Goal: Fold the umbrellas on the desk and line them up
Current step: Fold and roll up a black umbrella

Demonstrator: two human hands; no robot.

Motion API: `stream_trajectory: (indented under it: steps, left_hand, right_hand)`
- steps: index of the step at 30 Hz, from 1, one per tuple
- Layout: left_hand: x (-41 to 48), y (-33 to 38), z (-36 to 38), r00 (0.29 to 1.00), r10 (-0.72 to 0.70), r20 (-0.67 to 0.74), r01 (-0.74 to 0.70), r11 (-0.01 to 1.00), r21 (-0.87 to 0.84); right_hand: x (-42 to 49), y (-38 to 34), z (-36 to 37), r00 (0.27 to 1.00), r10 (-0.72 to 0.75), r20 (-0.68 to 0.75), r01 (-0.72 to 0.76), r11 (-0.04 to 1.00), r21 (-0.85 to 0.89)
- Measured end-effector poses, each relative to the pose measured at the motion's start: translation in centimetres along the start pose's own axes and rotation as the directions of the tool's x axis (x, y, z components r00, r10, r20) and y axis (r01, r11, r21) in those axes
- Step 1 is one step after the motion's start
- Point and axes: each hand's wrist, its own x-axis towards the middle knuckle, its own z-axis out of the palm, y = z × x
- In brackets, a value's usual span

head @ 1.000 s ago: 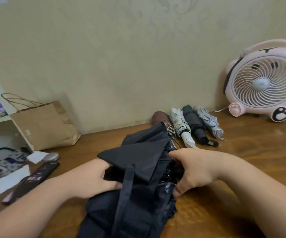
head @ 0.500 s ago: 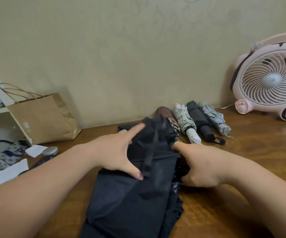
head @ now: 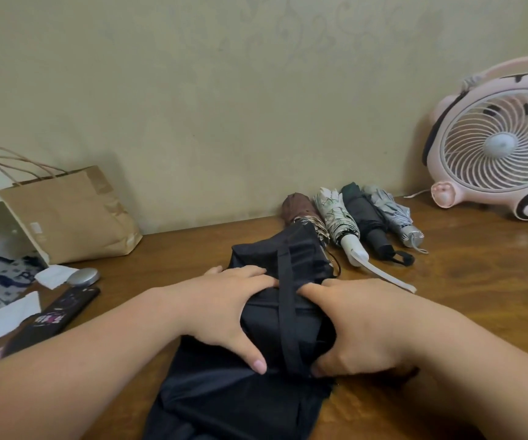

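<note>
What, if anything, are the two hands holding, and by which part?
The left hand and right hand grip the black umbrella round its bundled cloth, either side of the strap.

Dim, warm, even light; soft shadows behind objects, wide-angle bending at edges, slightly soft focus.

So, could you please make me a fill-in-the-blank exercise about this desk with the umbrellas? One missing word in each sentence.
1. The left hand and the right hand hold the black umbrella, and its ____ runs between them.
2. ____ folded umbrellas lie side by side at the wall.
3. The colour of the fan is ____.
4. The paper bag stands on the ____ side of the desk.

Missing words: strap; four; pink; left.
</note>
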Motion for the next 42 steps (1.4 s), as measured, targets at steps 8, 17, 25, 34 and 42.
stream_trajectory:
  steps: [8,17,25,34,42]
  left_hand:
    - [0.3,-0.7,0.7,0.989,0.021,-0.147,-0.035,0.995,-0.094]
    - [-1.5,0.3,-1.3,0.946,0.003,-0.323,0.03,0.995,0.099]
    - [-1.3,-0.2,-5.3,0.419,0.256,-0.871,0.191,0.913,0.361]
    - [2.5,-2.3,-3.7,0.398,0.256,-0.881,0.252,0.893,0.373]
    - [3.7,-0.7,4.1,0.555,0.043,-0.831,0.163,0.974,0.16]
  right_hand:
    - [0.8,0.6,0.4,0.992,-0.058,-0.113,0.063,0.997,0.043]
    - [-0.6,-0.2,-1.3,0.963,-0.054,-0.263,0.049,0.998,-0.025]
    - [0.2,-0.2,-5.9,0.759,0.109,-0.642,-0.219,0.971,-0.094]
    - [3.1,0.2,-8.8,0.956,0.223,-0.19,-0.197,0.969,0.147]
    - [4.9,1.1,-3.1,0.956,0.294,-0.002,-0.282,0.919,0.276]
